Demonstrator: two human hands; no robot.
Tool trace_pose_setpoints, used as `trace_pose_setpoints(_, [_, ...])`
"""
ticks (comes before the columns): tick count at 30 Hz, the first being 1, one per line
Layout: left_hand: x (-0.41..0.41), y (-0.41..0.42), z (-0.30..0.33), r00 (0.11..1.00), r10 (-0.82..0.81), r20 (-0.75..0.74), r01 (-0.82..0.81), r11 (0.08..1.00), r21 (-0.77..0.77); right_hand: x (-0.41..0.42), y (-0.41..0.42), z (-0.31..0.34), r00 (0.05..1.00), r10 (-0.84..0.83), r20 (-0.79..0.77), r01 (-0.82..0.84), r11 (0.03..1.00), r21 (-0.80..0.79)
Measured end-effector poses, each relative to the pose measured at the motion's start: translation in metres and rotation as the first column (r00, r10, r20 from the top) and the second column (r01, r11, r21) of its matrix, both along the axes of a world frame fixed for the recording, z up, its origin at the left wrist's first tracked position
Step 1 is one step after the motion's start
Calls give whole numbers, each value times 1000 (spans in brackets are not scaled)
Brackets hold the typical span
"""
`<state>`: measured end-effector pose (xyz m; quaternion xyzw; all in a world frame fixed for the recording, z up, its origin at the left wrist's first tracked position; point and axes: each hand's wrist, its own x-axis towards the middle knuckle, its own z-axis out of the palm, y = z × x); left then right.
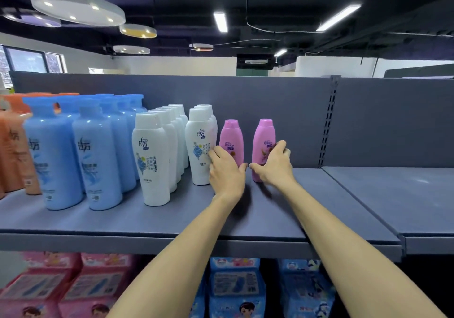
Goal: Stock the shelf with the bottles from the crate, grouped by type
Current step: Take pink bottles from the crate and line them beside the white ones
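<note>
I have both arms up on the shelf (282, 209), working near the middle of its back wall. My left hand (227, 170) rests against the front of the left pink bottle (231, 141), fingers fairly straight and thumb out toward the other hand; I can't tell how firmly it grips. My right hand (275, 164) has its fingers curled round the right pink bottle (264, 143). The two pinks stand upright, apart from each other, starting a new group just right of the white bottles (157, 155). Further toward the shelf's left end stand rows of blue bottles (73, 155) and orange bottles (14, 150), already grouped. So most sorting looks done; the crate is out of view, so I can't say how many remain.
</note>
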<state>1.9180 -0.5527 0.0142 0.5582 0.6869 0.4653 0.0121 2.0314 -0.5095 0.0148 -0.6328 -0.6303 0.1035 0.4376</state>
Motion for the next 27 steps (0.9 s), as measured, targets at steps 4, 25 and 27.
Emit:
trace_pose_setpoints(4, [-1,1,-3,999,27,-30,-27,1000,8,1,11,-1,1000,8,7,-8,1000,3])
trace_pose_setpoints(25, [14,67,0,996,59,-61,-63,995,-72,20,46,-1,1000,10,23,-10,1000,-7])
trace_pose_setpoints(27, [14,74,-1,997,66,-52,-69,995,-65,20,47,-1,999,11,30,-11,1000,-4])
